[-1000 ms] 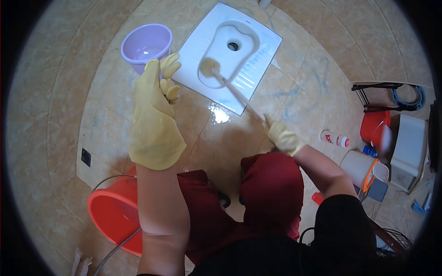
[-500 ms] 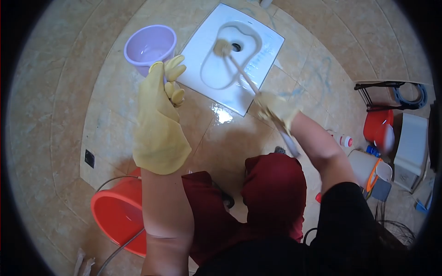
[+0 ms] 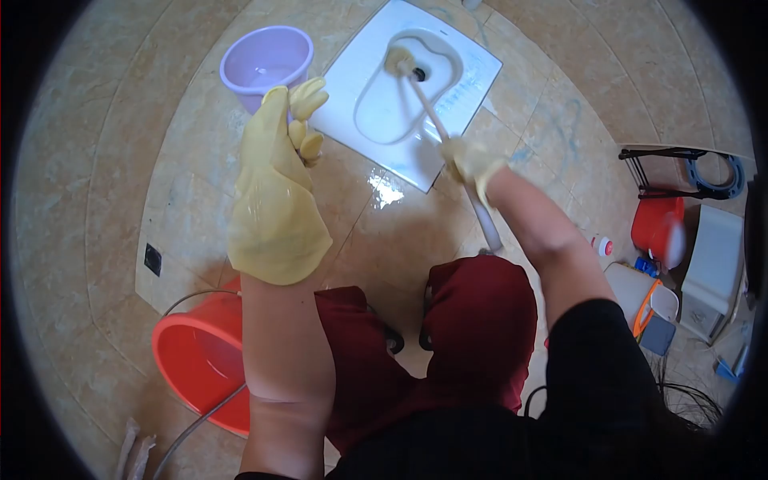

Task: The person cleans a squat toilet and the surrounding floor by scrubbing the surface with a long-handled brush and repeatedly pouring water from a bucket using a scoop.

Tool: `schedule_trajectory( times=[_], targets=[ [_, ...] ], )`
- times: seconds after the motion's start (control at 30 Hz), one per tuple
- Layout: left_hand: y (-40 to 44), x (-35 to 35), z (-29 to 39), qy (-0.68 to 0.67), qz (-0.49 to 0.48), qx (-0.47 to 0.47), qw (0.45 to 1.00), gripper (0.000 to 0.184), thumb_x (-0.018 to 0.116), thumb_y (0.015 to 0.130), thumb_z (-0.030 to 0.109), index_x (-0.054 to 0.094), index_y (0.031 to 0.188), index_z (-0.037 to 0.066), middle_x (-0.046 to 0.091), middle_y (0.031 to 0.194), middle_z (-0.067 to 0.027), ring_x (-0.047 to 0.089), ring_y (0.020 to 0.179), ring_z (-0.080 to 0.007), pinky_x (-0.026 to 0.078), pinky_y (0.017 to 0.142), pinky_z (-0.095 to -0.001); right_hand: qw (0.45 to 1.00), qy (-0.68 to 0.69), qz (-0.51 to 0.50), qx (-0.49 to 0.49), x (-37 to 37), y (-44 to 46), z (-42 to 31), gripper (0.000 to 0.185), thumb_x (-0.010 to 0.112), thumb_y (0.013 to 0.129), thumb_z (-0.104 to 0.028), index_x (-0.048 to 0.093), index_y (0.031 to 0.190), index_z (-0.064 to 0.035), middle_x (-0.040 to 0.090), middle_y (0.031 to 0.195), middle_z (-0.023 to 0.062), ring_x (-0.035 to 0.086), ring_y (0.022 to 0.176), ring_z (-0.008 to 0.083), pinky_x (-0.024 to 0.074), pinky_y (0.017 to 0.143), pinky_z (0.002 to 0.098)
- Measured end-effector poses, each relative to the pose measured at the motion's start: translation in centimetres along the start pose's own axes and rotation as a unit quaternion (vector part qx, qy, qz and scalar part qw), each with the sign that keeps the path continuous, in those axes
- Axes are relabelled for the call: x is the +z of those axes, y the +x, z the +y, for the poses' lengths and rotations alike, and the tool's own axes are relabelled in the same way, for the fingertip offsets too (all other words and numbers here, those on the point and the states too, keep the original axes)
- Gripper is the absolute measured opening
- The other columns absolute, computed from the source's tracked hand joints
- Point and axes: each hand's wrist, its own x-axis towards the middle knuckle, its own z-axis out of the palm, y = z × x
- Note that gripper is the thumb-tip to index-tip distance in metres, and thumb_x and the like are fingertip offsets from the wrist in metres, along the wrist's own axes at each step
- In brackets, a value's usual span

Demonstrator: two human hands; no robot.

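Observation:
My left hand (image 3: pixel 284 148), in a yellow rubber glove, is closed at the near side of a purple basin (image 3: pixel 272 96). A strip of purple shows between the thumb and the curled fingers. My right hand (image 3: pixel 468 164), also gloved, grips the long pale handle of a toilet brush (image 3: pixel 432 116). The round brush head rests inside the bowl of a white squat toilet (image 3: pixel 360 60), just left of its dark drain hole. The handle's lower end slants back toward my right knee.
A red tub (image 3: pixel 188 360) with a hose (image 3: pixel 204 416) stands at my left. On the right are a red bucket (image 3: pixel 656 228), a white bin (image 3: pixel 712 272), a folded black rack (image 3: pixel 668 172) and a bottle (image 3: pixel 602 246). Water (image 3: pixel 386 190) shines on the tiles. A floor drain (image 3: pixel 153 260) lies left.
The brush head has shifted slightly up and right inside the bowl, and my right hand has moved a little. The view has tilted slightly; my left hand stays at the basin.

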Motion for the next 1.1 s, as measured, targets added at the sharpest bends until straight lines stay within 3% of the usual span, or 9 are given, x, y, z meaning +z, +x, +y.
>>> schedule_trajectory(
  times=[0.1,0.3,0.37,0.43,0.53,0.67,0.73,0.83,1.1],
  targets=[
    [0.1,-0.6,0.3,-0.003,-0.039,-0.005,0.999,0.041,0.048,0.103,0.038,0.068,0.117,0.005,0.07,0.1,0.0032,0.043,0.07,-0.0043,0.039,0.07,-0.0216,0.972,-0.22,-0.02,0.081,-0.3,-5.8,3.2,0.035,0.047,0.099,-0.027,0.067,0.118,-0.0065,0.068,0.086,0.0159,0.064,0.061,0.0274,0.0528,0.056,0.0402],
    [1.4,-1.3,-0.5,-0.023,-0.044,-0.003,0.999,0.037,0.051,0.105,0.035,0.064,0.122,0.005,0.069,0.11,-0.0025,0.046,0.076,-0.0077,0.039,0.076,-0.0239,0.947,-0.287,-0.033,0.144,-2.0,-8.6,1.2,0.037,0.048,0.099,-0.025,0.059,0.126,-0.0011,0.068,0.077,0.0168,0.066,0.054,0.0272,0.0515,0.044,0.0417],
    [1.6,-1.3,-0.7,-0.022,-0.059,-0.033,0.997,0.039,0.052,0.104,0.033,0.062,0.128,0.004,0.066,0.128,-0.0077,0.046,0.076,-0.0083,0.039,0.076,-0.0239,0.947,-0.306,0.007,0.101,-1.8,-1.3,1.0,0.035,0.05,0.098,-0.023,0.063,0.122,-0.0009,0.069,0.078,0.016,0.067,0.058,0.0268,0.0516,0.049,0.0415],
    [0.8,-0.2,-0.6,-0.018,-0.041,-0.004,0.999,0.039,0.05,0.104,0.035,0.064,0.123,0.004,0.067,0.116,-0.0032,0.045,0.075,-0.0049,0.04,0.073,-0.0211,0.968,-0.239,0.074,0.015,-2.6,5.1,2.7,0.034,0.052,0.097,-0.023,0.068,0.116,0.0003,0.071,0.085,0.0167,0.07,0.071,0.0286,0.052,0.061,0.0441],
    [1.2,-0.3,-0.8,-0.012,-0.05,0.04,0.998,0.04,0.049,0.103,0.038,0.067,0.118,0.005,0.068,0.104,0.0013,0.043,0.074,-0.0014,0.041,0.071,-0.018,0.963,-0.228,0.088,0.114,-1.8,4.0,-3.8,0.027,0.053,0.097,-0.018,0.066,0.115,-0.0011,0.067,0.069,0.0136,0.066,0.055,0.0257,0.0508,0.047,0.0439],
    [1.3,0.0,-1.0,-0.043,-0.042,-0.009,0.998,0.04,0.05,0.102,0.037,0.065,0.121,0.004,0.068,0.104,0.0008,0.045,0.074,-0.0013,0.042,0.072,-0.0181,0.872,-0.482,-0.013,-0.083,-5.3,-2.0,4.5,0.026,0.061,0.097,-0.028,0.066,0.11,-0.0058,0.068,0.071,0.0139,0.066,0.056,0.0276,0.0522,0.052,0.0432],
    [2.0,0.1,-0.9,-0.036,-0.041,-0.023,0.998,0.04,0.05,0.103,0.037,0.065,0.121,0.004,0.068,0.104,0.001,0.045,0.074,-0.0014,0.042,0.072,-0.0183,0.87,-0.489,-0.051,0.042,-6.1,-8.9,1.7,0.027,0.065,0.095,-0.03,0.068,0.11,-0.0068,0.069,0.075,0.0142,0.067,0.059,0.0278,0.0532,0.054,0.0421],
    [2.2,-0.2,-1.1,-0.025,-0.052,-0.037,0.998,0.04,0.05,0.103,0.037,0.066,0.121,0.005,0.068,0.104,0.0017,0.045,0.075,-0.0017,0.042,0.072,-0.0185,0.82,-0.569,-0.015,-0.065,-8.9,-5.5,2.8,0.028,0.064,0.095,-0.029,0.066,0.112,-0.0062,0.069,0.078,0.013,0.067,0.063,0.0261,0.0532,0.055,0.0416],
    [1.2,1.3,-0.5,0.004,-0.02,-0.009,1.0,0.039,0.049,0.102,0.037,0.068,0.117,0.005,0.068,0.102,0.0038,0.042,0.073,-0.0022,0.041,0.071,-0.0179,0.921,-0.387,-0.022,-0.029,-6.3,-8.0,-0.8,0.029,0.064,0.096,-0.026,0.064,0.117,-0.0059,0.067,0.08,0.0131,0.064,0.064,0.0232,0.0499,0.053,0.0396]
  ],
)
